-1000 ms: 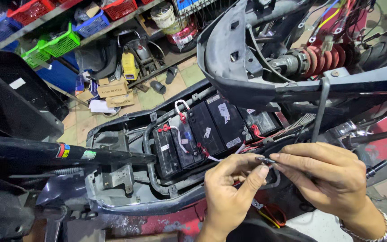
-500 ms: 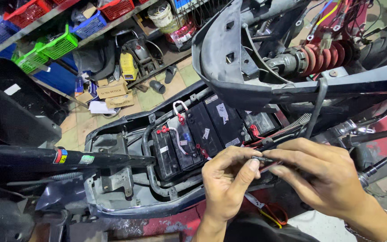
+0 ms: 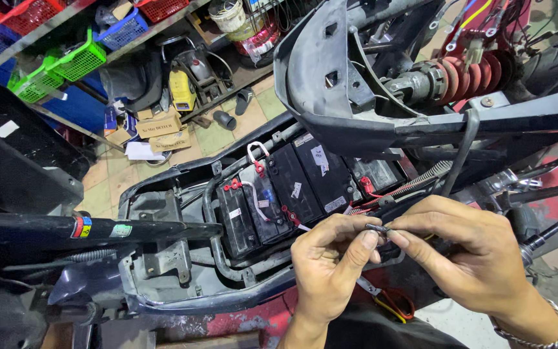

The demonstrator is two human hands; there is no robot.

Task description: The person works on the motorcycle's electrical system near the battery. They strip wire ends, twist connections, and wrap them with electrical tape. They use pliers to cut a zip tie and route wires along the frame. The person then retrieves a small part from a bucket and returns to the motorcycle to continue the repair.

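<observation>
You pinched a small dark connector [image 3: 377, 227] between your left hand [image 3: 330, 265] and right hand [image 3: 469, 258], fingertips closed, above the batteries [image 3: 292, 190]; it could have slipped into the frame [image 3: 214, 304] if either grip loosened.

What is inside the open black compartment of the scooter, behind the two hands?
The compartment holds a row of black batteries joined by red and white wires. The left hand and right hand pinch a small dark part and cover the compartment's near edge.
</observation>
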